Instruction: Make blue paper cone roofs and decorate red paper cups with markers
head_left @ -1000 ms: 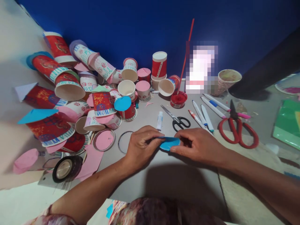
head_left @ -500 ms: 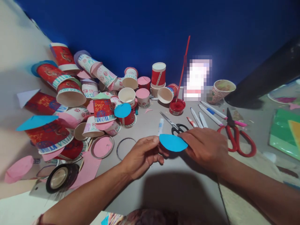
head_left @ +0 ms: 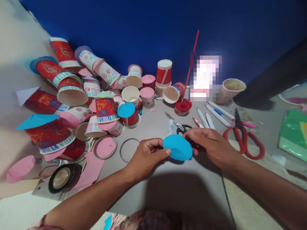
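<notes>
A blue paper circle (head_left: 177, 147) is held between both hands just above the grey table (head_left: 168, 185). My left hand (head_left: 146, 156) pinches its left edge with thumb and fingers. My right hand (head_left: 212, 145) grips its right edge from behind. Black-handled scissors (head_left: 180, 125) and a small white glue tube (head_left: 170, 126) lie just beyond the circle.
A heap of decorated paper cups (head_left: 72, 95) fills the left. A red paint pot (head_left: 182, 106) with a red stick, several markers (head_left: 211, 116), red scissors (head_left: 244, 134), green paper (head_left: 292, 134), a tape roll (head_left: 63, 177), a cut cup ring (head_left: 128, 149) and pink paper scraps (head_left: 91, 169) lie around.
The blue circle has been lifted and turned from nearly edge-on to face the camera. Both hands stayed on it and rose slightly.
</notes>
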A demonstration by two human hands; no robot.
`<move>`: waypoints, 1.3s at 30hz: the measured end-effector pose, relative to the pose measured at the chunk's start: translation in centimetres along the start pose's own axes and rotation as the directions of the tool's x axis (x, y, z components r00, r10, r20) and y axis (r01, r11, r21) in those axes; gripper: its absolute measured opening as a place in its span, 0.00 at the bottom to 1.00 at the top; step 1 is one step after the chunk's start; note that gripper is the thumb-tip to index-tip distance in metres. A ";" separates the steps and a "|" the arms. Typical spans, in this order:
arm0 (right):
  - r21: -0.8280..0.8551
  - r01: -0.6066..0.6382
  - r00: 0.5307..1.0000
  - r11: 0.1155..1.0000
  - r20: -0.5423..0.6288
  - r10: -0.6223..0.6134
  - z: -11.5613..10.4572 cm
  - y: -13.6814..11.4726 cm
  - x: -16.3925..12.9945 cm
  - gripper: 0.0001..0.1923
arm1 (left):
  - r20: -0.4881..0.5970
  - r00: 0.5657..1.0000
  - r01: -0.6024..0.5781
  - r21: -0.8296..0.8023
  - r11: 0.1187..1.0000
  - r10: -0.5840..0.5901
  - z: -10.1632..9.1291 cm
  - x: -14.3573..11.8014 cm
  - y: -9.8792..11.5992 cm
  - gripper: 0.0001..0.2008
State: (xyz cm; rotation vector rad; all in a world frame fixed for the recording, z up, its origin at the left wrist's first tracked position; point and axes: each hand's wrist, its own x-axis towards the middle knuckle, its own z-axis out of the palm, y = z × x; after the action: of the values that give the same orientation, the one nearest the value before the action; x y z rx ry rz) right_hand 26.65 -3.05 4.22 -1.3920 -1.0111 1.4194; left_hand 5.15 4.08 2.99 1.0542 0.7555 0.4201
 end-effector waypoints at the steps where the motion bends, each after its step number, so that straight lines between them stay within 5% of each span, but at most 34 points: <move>1: 0.001 -0.013 1.000 1.000 0.023 0.013 0.0 -0.1 0.0 0.25 | 0.016 1.000 0.007 -0.006 1.000 -0.007 0.0 0.0 0.0 0.14; 7: 0.012 -0.059 0.997 0.998 0.049 0.058 0.5 -0.2 0.0 0.26 | 0.108 0.992 0.078 -0.125 0.989 -0.064 0.2 0.3 -0.5 0.16; 39: -0.033 -0.036 0.994 0.999 0.098 0.039 0.4 0.2 0.2 0.22 | 0.179 0.973 0.177 -0.177 0.968 -0.146 0.1 0.2 -0.3 0.16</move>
State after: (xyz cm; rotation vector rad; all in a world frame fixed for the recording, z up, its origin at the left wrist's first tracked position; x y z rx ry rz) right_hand 26.27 -2.91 3.98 -1.3805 -1.0794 1.5184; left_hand 5.36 3.98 2.68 0.8280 0.6344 0.2560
